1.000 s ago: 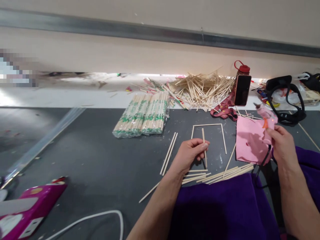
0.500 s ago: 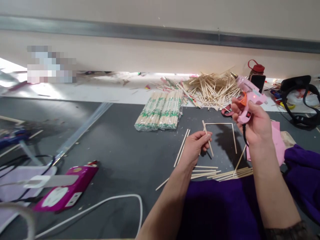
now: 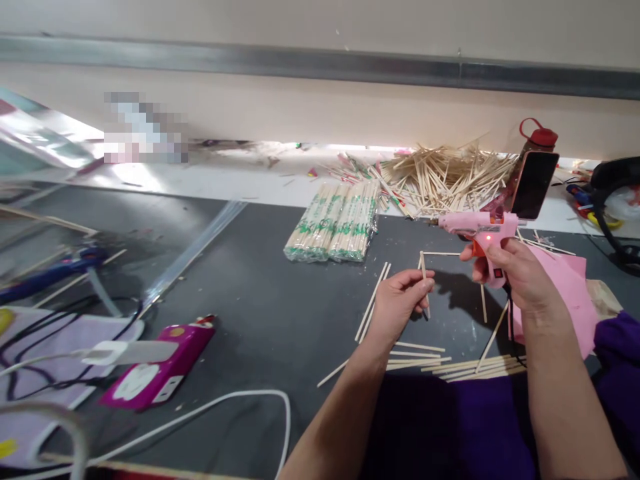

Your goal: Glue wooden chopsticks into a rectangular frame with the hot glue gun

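Note:
My left hand (image 3: 404, 300) pinches a thin wooden stick (image 3: 425, 270) that stands nearly upright between thumb and fingers. Wrapped round the handle of a pink hot glue gun (image 3: 480, 227) is my right hand (image 3: 515, 273); a red light glows on the gun, and its nozzle points left. Behind the hands on the dark mat lies an angled frame of sticks (image 3: 440, 253), partly covered by my right hand and the gun. Loose sticks (image 3: 420, 360) lie in front of and beside my left hand. The nozzle is apart from the held stick.
Wrapped chopstick bundles (image 3: 333, 223) lie behind my left hand. A stick heap (image 3: 445, 177), a phone (image 3: 536, 185) and a red-capped bottle (image 3: 543, 138) are at the back. Pink sheet (image 3: 555, 287) lies at right. At left are a magenta power strip (image 3: 160, 363) and white cable (image 3: 240, 395).
My right hand has lowered the glue gun and turned it from tilted upward to nearly level. The stick in my left hand is more upright. The view has shifted left.

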{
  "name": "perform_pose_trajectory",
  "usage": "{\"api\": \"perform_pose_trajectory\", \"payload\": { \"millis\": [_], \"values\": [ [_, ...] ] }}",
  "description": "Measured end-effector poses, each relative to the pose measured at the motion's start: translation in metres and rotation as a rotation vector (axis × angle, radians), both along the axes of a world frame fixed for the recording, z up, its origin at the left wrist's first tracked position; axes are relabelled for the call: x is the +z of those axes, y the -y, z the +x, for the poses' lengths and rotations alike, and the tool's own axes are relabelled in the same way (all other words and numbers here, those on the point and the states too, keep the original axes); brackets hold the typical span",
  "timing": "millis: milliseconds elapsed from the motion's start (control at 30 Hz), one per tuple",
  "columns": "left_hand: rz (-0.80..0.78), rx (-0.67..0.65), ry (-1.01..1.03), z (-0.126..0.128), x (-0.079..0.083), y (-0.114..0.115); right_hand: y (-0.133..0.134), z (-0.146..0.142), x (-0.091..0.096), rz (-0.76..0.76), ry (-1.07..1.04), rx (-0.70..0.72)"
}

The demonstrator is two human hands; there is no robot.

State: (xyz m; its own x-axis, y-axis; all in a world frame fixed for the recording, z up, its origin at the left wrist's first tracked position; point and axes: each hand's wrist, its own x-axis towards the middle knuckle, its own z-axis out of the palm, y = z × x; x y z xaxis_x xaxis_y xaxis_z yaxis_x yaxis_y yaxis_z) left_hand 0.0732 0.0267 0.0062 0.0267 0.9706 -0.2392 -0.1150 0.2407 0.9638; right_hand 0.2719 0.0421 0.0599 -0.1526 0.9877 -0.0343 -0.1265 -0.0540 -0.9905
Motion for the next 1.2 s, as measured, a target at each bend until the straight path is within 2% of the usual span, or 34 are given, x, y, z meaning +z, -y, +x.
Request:
{"api": "perform_pose_trajectory", "payload": {
  "millis": [267,433,533,700,867,1200],
  "values": [
    [0.034,0.056,0.06,-0.002,0.004,0.0,0.002,-0.003,-0.003,-0.002,0.121,0.063],
    [0.026,0.076,0.102,-0.002,0.005,0.0,0.0,-0.001,-0.006,0.004,0.105,0.103],
    [0.024,0.076,0.092,-0.001,0.006,0.0,0.0,-0.003,-0.005,-0.006,0.094,0.058],
    [0.052,-0.008,-0.048,0.004,0.01,0.007,0.001,-0.023,-0.002,-0.026,0.135,-0.169],
    [0.128,-0.076,-0.2,0.008,0.011,0.013,0.0,-0.041,-0.005,-0.045,0.116,-0.119],
    [0.173,-0.152,-0.276,0.01,0.01,0.017,-0.002,-0.04,-0.008,-0.036,0.179,-0.13]
  ]
}}
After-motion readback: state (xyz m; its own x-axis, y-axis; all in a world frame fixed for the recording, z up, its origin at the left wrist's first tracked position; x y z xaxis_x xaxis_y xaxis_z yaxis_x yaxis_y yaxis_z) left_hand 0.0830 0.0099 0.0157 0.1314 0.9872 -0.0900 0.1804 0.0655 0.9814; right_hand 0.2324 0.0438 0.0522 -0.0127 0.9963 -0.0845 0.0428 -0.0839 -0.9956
